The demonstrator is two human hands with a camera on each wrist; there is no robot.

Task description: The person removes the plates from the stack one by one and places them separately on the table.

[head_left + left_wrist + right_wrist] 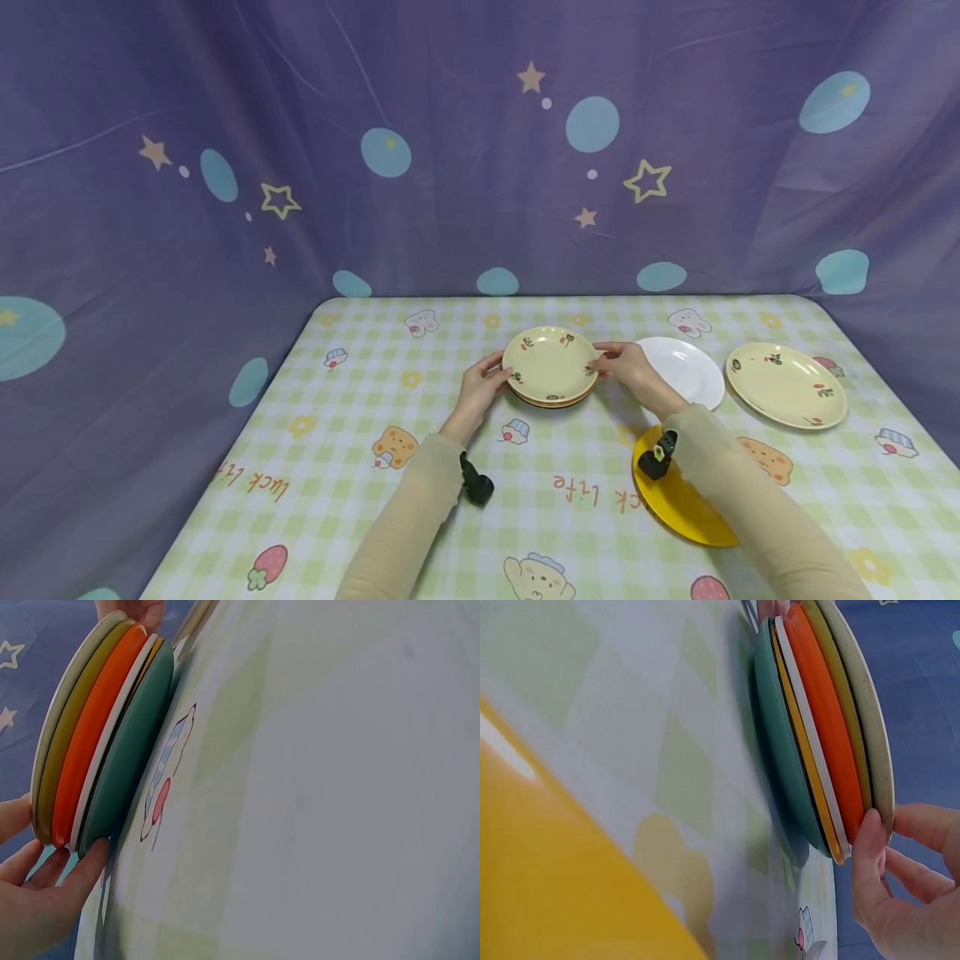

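A stack of several round plates sits between both hands near the table's middle. On top is a cream plate (551,362) with small printed motifs. Below it, the left wrist view shows an olive plate (64,742), an orange plate (91,742), a white rim, a thin yellow edge and a green plate (131,750) lowest, close over the cloth. My left hand (480,392) grips the stack's left side, one finger low by the green plate. My right hand (630,367) grips the opposite side, its fingertips around the upper rims in the right wrist view.
Right of the stack lie a white plate (686,375) and a larger cream patterned plate (787,387). Under my right forearm is a yellow plate (678,504), partly covered by the sleeve. A checked cloth (315,517) covers the table; a purple curtain (465,217) hangs behind.
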